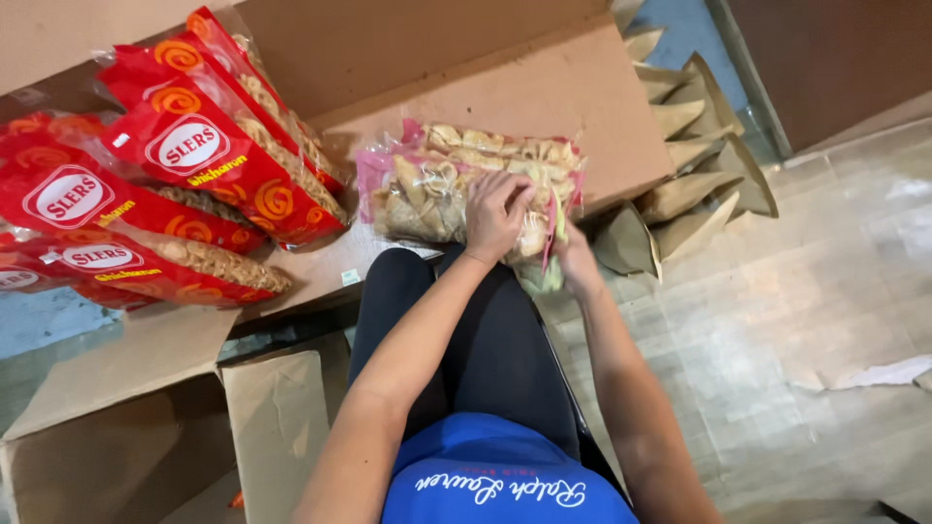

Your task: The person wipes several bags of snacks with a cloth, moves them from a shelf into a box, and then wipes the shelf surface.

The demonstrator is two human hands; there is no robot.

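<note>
The clear bag of pale crackers (pixel 456 180), pink along its left end, lies on the flattened cardboard sheet (pixel 573 97), at that sheet's near edge just above the person's knees. The left hand (pixel 497 215) presses down on the bag's near right part, fingers curled over the plastic and gripping it. The right hand (pixel 575 260) sits at the bag's right end, just off the cardboard's near edge, closed around a bunched bit of pink and greenish plastic; whether it pinches the bag's mouth or a separate strip is hard to make out.

To handle this well, I judge the left hand should keep the bag flat and steady, pressing lightly so the brittle pieces do not crack, while the right gathers the loose end tight and close to the contents.

To the left, red snack packets (pixel 184 155) lie stacked and overlapping across the cardboard's far left side, some cut off by the frame. Folded brown paper bags (pixel 694 146) stand in a row beyond the right edge. An open carton (pixel 126 427) sits near left, its inside hidden.
</note>
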